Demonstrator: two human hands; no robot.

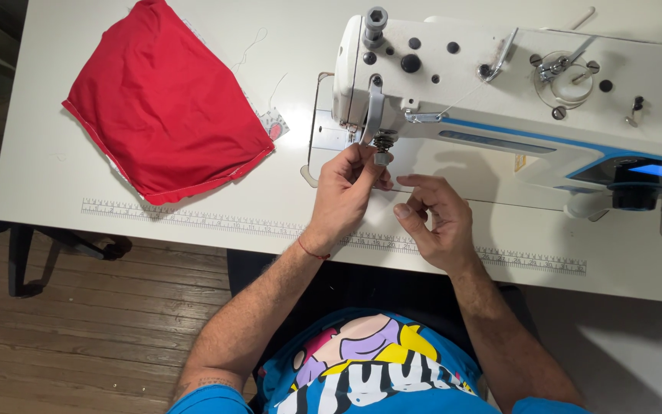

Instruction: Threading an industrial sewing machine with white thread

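A white sewing machine (515, 84) with blue trim stands on a white table (55, 161). My left hand (344, 195) reaches up under the machine's head, its fingertips pinched at the needle and presser foot area (381, 146). My right hand (436, 220) hovers just right of it, thumb and forefinger pinched together; a thin thread between them is too fine to confirm. A folded red cloth (166, 103) lies at the table's left, apart from both hands.
A printed ruler strip (193, 218) runs along the table's front edge. A small tag (273, 124) and loose thread lie beside the red cloth. Wooden floor (93, 322) shows below left, with a dark chair leg (21, 261) under the table.
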